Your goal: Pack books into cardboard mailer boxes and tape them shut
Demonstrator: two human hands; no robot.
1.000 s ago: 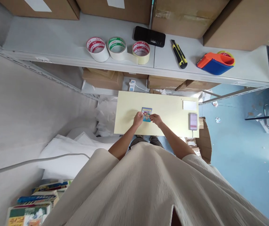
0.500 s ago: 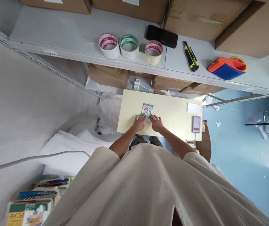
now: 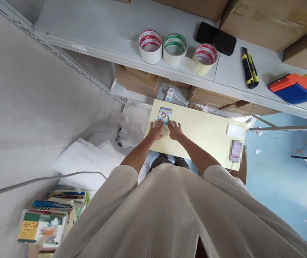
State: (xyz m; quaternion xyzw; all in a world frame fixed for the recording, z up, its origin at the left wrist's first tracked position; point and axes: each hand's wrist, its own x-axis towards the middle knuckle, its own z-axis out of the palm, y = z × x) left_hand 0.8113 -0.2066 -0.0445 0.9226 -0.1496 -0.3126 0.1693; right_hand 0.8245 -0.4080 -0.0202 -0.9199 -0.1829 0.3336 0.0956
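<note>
A small blue booklet (image 3: 165,114) with cartoon figures on its cover lies flat on the pale yellow table (image 3: 196,125), near its far left corner. My left hand (image 3: 156,130) rests with fingers outstretched at the booklet's lower left edge. From the other side, the fingertips of my right hand (image 3: 174,129) meet its lower right corner. Both hands lie palm down with fingers apart, and neither is wrapped around anything.
Above the table, a grey shelf (image 3: 110,39) holds tape rolls (image 3: 150,46), a black phone-like object (image 3: 216,38), a utility knife (image 3: 249,68) and an orange-and-blue tape dispenser (image 3: 295,89). A white box (image 3: 235,130) sits at the table's right. Books (image 3: 43,227) are stacked lower left.
The booklet and both hands have moved up and left on the table, towards its far left corner. The camera view has also shifted and turned slightly.
</note>
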